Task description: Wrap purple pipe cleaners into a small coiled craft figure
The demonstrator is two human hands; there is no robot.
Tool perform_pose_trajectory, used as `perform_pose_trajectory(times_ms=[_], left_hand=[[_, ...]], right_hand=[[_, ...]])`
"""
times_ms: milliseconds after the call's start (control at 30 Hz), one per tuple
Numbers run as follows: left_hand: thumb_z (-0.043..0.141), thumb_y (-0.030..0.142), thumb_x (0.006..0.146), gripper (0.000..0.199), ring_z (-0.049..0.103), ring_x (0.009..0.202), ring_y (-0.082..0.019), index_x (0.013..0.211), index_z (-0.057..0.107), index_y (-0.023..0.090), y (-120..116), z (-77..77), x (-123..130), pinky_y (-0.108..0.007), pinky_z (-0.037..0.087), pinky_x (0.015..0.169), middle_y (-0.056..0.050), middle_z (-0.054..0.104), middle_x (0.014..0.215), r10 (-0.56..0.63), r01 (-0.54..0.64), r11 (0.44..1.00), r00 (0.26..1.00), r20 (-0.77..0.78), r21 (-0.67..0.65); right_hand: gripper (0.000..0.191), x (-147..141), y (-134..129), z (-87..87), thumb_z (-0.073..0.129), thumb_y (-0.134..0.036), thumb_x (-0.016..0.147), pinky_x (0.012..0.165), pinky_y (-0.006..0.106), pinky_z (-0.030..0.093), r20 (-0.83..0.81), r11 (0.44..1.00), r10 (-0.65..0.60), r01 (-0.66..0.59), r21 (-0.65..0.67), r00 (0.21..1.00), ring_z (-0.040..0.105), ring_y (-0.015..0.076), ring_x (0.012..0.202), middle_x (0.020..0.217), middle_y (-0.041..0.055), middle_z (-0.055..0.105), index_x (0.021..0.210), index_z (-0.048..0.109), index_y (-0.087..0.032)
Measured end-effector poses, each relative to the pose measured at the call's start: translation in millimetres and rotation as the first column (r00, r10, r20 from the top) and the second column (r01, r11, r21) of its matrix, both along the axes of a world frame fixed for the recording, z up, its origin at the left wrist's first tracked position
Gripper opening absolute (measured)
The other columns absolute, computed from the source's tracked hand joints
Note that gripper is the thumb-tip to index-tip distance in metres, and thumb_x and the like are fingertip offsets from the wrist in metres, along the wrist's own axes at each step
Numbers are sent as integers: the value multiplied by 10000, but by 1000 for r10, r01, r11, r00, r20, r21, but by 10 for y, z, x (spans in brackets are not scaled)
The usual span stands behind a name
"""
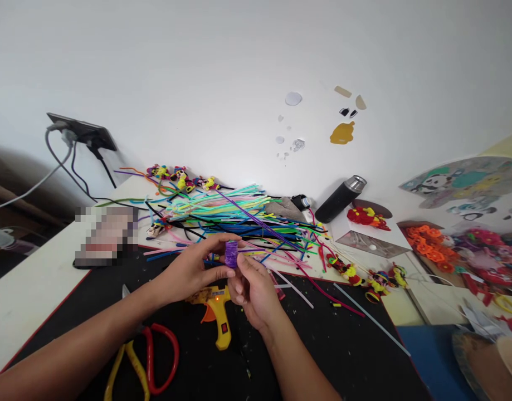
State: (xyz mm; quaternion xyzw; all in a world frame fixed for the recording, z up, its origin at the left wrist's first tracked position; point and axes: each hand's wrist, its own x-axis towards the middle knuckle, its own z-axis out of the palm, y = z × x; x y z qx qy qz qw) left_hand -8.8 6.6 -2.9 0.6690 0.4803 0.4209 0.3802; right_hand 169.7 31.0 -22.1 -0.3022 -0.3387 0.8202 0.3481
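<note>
A small purple fuzzy piece (231, 254) is held upright between both hands above the dark mat. My left hand (197, 267) pinches it from the left, with fingers over its top and the thumb at its lower edge. The fingers of my right hand (253, 287) close on its right side. Just below the hands lies a yellow glue gun (219, 320) with a small orange light lit. Behind them spreads a pile of colourful pipe cleaners (222, 209).
Red-handled scissors (175, 356) and a yellow-handled tool (130, 356) lie front left. A phone-like item (109, 236), partly pixelated, is at the left. A black bottle (337, 200) leans back right. Small figures (379, 284) sit on the right; orange pieces (429, 248) fill a box.
</note>
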Motion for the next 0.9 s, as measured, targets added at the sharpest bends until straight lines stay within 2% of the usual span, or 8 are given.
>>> perform_pose_trajectory(times_ms=[100,200,400,633,900], left_hand=[[728,491,957,572,683,1254,-304,1457,558,271,8,-22,-15,-418,568,1039,-119,688,1415,-7,7,1000,999,-48,13],[735,484,952,581,642,1319,-319,1464,563,268,10,-22,-44,-431,535,1090,-120,668,1453,7,3,998,987,-164,64],[708,431,974,571,635,1333,-313,1493,536,266,-12,5,-60,-446,499,1131,-120,669,1462,60,12,981,929,-364,194],[692,479,983,569,653,1319,-293,1483,553,245,4,5,-62,-383,527,1091,-115,674,1462,69,-42,993,968,-243,113],[693,529,972,594,644,1343,-295,1480,567,248,16,30,-50,-387,526,1104,-112,668,1483,22,-7,997,979,-204,71]], right_hand=[[530,6,4,13,839,-640,791,379,213,147,5,1000,-7,7,12,1000,303,43,363,474,-100,425,745,570,-185],[510,5,16,13,883,-594,757,374,203,142,11,1000,-29,28,7,1000,284,39,364,475,-114,406,758,570,-191],[502,-5,23,-10,911,-564,736,367,189,134,34,998,-55,54,32,998,287,41,359,482,-131,411,919,636,-185],[551,5,8,-5,798,-668,832,374,204,159,-26,998,-56,57,20,998,340,49,363,493,-81,471,727,536,-194],[536,3,0,-6,833,-642,813,378,206,152,-35,1000,-12,13,25,999,324,44,356,480,-97,445,740,560,-186]])
